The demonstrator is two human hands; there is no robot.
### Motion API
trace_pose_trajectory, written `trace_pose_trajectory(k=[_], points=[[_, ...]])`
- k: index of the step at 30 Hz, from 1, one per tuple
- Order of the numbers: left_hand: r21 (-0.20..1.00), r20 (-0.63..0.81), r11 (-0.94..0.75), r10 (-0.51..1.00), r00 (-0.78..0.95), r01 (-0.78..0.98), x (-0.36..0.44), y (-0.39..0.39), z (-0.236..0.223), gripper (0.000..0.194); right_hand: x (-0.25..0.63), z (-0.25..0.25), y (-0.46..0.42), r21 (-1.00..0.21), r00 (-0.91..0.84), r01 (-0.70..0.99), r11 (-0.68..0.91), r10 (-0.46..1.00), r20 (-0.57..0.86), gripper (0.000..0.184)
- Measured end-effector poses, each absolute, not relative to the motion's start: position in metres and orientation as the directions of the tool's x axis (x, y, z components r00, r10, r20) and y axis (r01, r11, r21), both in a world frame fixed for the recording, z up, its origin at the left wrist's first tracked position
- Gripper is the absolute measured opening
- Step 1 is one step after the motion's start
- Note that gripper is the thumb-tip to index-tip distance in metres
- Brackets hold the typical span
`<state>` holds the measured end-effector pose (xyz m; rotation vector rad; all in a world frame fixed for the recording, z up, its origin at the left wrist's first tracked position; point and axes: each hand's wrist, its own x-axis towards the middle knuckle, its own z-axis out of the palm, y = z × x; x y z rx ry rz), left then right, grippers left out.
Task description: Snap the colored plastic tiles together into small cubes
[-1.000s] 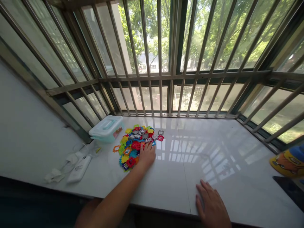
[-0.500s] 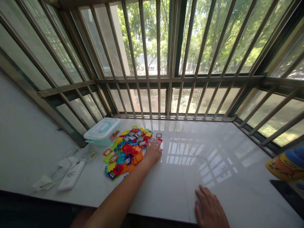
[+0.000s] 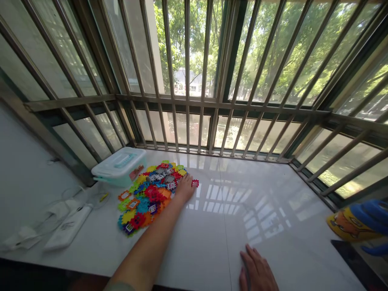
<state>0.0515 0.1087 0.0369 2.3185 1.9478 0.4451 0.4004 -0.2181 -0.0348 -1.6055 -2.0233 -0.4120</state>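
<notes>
Left hand (image 3: pixel 184 190) resting on a heap of multicoloured plastic gear-edged building pieces (image 3: pixel 148 198) on a glossy white stone window ledge (image 3: pixel 273 210)

The left hand's fingers (image 3: pixel 185 185) lie flat and loosely spread on the heap's right side, gripping nothing, their tips just beside a single red square piece (image 3: pixel 195 183). The right hand (image 3: pixel 257 273) lies open and empty near the ledge's front edge, its fingers flat on the stone. The heap sits toward the ledge's back-left corner, just beside a pale teal plastic lidded box (image 3: pixel 119 166). A white oblong power bank (image 3: pixel 68 226) and white cables (image 3: pixel 57 210) lie along the left side; a yellow cartoon-printed object (image 3: pixel 348 226) sits at the right edge.
</notes>
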Motion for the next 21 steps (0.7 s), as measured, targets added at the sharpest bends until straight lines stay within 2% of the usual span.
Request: trace_pose_trajectory(k=[4,8,11,15,18,21], points=[[0.236,0.176,-0.134,0.980,0.093,0.963,0.013,0.109,0.045,0.055,0.409,-0.033,-0.219,-0.012,-0.240,0.956,0.293,0.803,0.545,0.049],[0.219,0.196,-0.175,0.972,0.133,0.960,0.014,0.093,0.064,0.050,0.412,-0.032,-0.218,0.007,-0.258,0.953,0.303,0.799,0.543,0.050],[0.194,0.233,-0.265,0.948,0.218,0.944,0.029,0.045,0.074,0.050,0.411,-0.032,-0.217,0.017,-0.261,0.953,0.302,0.794,0.549,0.051],[0.115,0.387,-0.432,0.849,0.360,0.894,0.027,-0.050,0.065,0.049,0.410,-0.032,-0.217,0.000,-0.249,0.954,0.298,0.798,0.548,0.049],[0.055,0.387,-0.386,0.858,0.337,0.921,-0.004,-0.101,0.046,0.052,0.410,-0.033,-0.218,-0.022,-0.237,0.954,0.298,0.801,0.550,0.049],[0.035,0.342,-0.253,0.912,0.226,0.967,-0.046,-0.112,0.034,0.050,0.411,-0.033,-0.218,-0.054,-0.222,0.953,0.298,0.811,0.542,0.051]])
